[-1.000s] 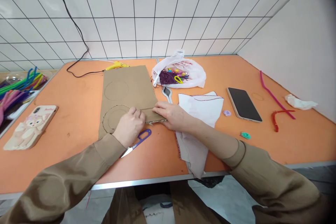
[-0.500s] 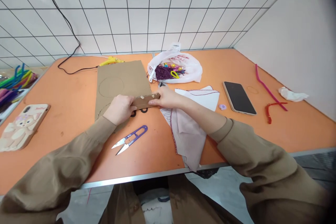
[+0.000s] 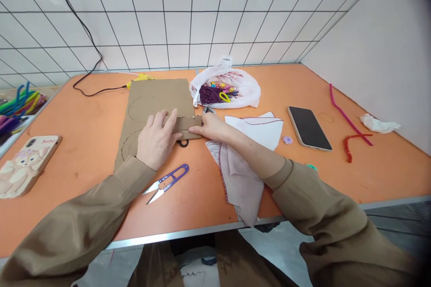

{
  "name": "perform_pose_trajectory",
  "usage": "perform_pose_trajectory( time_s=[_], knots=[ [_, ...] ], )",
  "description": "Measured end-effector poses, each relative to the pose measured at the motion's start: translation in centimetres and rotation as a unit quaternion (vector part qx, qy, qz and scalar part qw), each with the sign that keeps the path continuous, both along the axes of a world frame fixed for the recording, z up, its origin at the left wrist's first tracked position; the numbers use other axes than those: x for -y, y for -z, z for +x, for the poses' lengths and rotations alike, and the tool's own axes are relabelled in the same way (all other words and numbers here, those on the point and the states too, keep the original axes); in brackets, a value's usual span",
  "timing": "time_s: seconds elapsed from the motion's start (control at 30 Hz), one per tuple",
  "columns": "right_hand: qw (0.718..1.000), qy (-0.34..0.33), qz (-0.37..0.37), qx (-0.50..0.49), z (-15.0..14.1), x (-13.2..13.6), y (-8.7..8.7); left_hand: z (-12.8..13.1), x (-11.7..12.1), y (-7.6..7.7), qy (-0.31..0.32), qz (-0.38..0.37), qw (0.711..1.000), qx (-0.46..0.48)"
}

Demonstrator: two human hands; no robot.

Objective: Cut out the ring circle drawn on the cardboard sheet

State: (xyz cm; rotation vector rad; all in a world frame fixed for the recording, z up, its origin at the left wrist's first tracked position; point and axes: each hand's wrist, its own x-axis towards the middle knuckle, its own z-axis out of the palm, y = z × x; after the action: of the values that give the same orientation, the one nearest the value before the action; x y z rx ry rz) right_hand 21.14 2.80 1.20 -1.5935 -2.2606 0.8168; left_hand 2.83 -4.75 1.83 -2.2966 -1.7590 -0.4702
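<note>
My right hand [image 3: 211,126] pinches the right end of a small folded cardboard strip [image 3: 187,125], thumb on its near face. Over the strip's left end lies my left hand [image 3: 155,139], fingers stretched and apart, its thumb at the near edge. Under the hands is a larger cardboard sheet [image 3: 170,92] with drawn circles. A black loop [image 3: 183,143] shows just below the strip. Purple thread snips [image 3: 170,181] rest nearer me, blades apart. White and pale pink cloth [image 3: 244,175] with dark red stitched edges lies beneath my right forearm.
Behind stands a white plastic bag [image 3: 244,94] with purple yarn. To the right are a dark phone [image 3: 309,128], a lilac button [image 3: 287,140], pipe cleaners [image 3: 348,116] and crumpled tissue [image 3: 379,123]. A patterned phone case [image 3: 30,166] lies left; a yellow tool [image 3: 141,77] with a cord sits behind.
My left hand has loosened from its closed grip and spread its fingers over the strip. The strip has turned, showing a plainer face. A green-blue object now shows beside my right sleeve.
</note>
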Motion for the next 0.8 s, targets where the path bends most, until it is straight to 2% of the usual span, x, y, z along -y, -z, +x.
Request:
perform_pose_trajectory(
  time_s=[0.1,0.2,0.33,0.53,0.8],
  knots=[
    [0.999,0.002,-0.03,0.04,-0.2,-0.3,-0.3,-0.6,-0.5,0.2,0.021,-0.043,0.999,0.006],
    [0.998,0.017,-0.046,0.032,-0.6,-0.3,-0.2,-1.2,-1.3,0.4,0.026,-0.088,0.996,0.021],
    [0.999,0.041,-0.014,0.033,-1.1,0.3,0.1,-1.6,-2.0,0.4,0.039,-0.12,0.991,0.051],
    [0.992,0.035,0.042,0.115,-0.8,1.6,-0.6,-1.5,-2.2,0.1,0.028,-0.14,0.987,0.07],
    [0.981,-0.004,0.032,0.193,-1.1,1.1,-0.9,-2.2,-3.4,0.3,0.037,-0.182,0.98,0.076]
  ],
)
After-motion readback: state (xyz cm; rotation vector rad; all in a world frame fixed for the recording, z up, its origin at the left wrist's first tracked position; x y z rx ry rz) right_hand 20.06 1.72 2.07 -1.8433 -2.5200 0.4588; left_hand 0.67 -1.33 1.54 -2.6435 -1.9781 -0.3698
